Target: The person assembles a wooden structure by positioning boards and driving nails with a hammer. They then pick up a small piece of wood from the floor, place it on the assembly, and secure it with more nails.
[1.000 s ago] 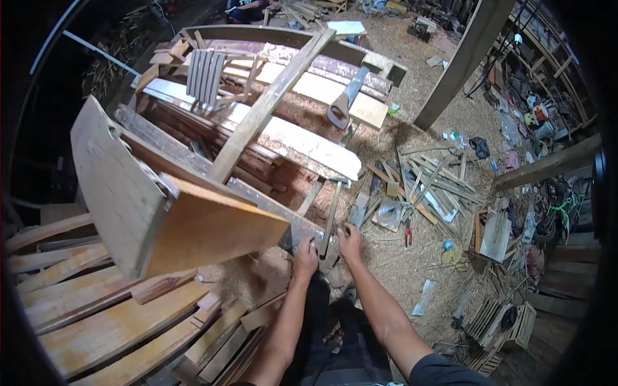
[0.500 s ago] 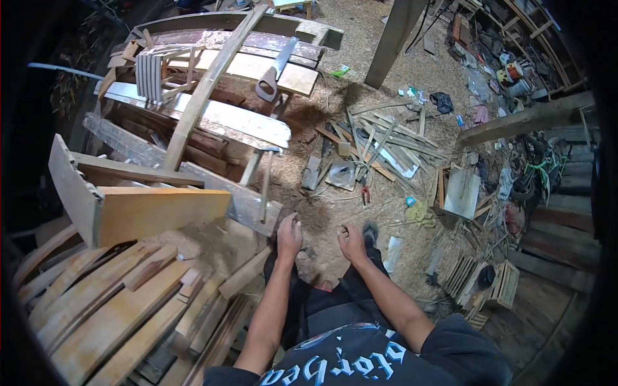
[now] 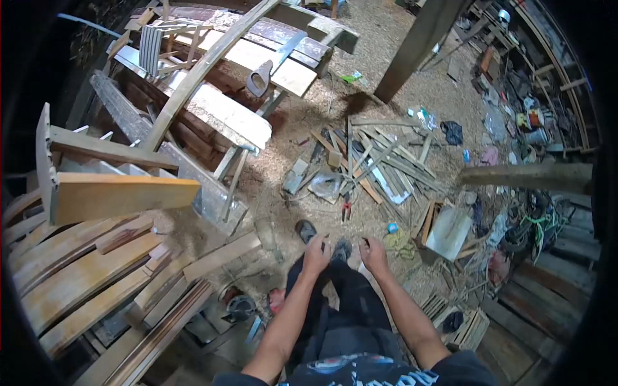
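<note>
In front of my legs, my left hand hangs over the ground near the dark shoes, its fingers curled in with no object showing. Just to its right is my right hand, also curled and seemingly empty. The two hands are apart and touch nothing visible. Beyond them on the ground lie red-handled pliers, a clear plastic bag and a heap of thin wood strips. A blue round item is to the right of the pliers.
A handsaw rests on the plank workbench at upper left. Curved boards are stacked at lower left, under a yellowish panel. A wooden post stands ahead; a beam juts in from the right.
The view has shifted, so the bench and panel sit further left. Both hands appear lower and further right in view, still curled. More of the legs and both shoes now show.
</note>
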Demonstrator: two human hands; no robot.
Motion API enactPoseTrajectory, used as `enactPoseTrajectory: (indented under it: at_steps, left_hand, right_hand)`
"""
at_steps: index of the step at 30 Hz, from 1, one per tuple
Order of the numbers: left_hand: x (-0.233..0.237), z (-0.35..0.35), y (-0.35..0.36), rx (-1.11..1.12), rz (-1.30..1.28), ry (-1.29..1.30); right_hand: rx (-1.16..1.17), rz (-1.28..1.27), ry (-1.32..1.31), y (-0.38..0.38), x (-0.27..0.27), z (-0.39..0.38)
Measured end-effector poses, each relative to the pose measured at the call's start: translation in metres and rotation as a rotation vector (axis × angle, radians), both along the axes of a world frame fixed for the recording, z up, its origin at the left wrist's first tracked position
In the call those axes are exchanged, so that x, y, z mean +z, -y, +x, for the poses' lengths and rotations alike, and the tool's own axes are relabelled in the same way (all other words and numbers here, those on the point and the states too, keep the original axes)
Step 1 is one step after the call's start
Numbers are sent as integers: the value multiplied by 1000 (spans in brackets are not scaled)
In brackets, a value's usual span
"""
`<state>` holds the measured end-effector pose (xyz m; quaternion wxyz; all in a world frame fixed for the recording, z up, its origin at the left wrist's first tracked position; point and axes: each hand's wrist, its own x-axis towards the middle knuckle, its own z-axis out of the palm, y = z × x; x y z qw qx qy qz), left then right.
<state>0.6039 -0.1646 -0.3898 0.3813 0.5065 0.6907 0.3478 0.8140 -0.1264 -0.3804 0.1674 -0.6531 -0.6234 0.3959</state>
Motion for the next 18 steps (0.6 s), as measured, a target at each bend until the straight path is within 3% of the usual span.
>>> enactPoseTrajectory:
  at_steps: [2, 7, 9, 12, 14, 17, 18]
  left_hand:
    - [-33, 6, -8, 25, -19, -6]
    - [-117, 11, -46, 39, -79, -2]
    - [-164, 19, -64, 69, -125, -12]
    - [-270, 28, -92, 119, -122, -83]
    - [-357, 30, -115, 27, -83, -130]
    - [-444, 22, -145, -38, -155, -187]
    - [-468, 21, -148, -41, -74, -304]
  right_hand:
    - [155, 167, 78, -14, -16, 9]
    - [248, 45, 29, -82, -99, 0]
    - [331, 111, 49, -110, -143, -8]
    - [434, 74, 10, -132, -252, -10]
    - [528, 88, -91, -153, -337, -21]
    - [626, 71, -192, -185, -433, -43]
    - [629, 35, -227, -189, -462, -47]
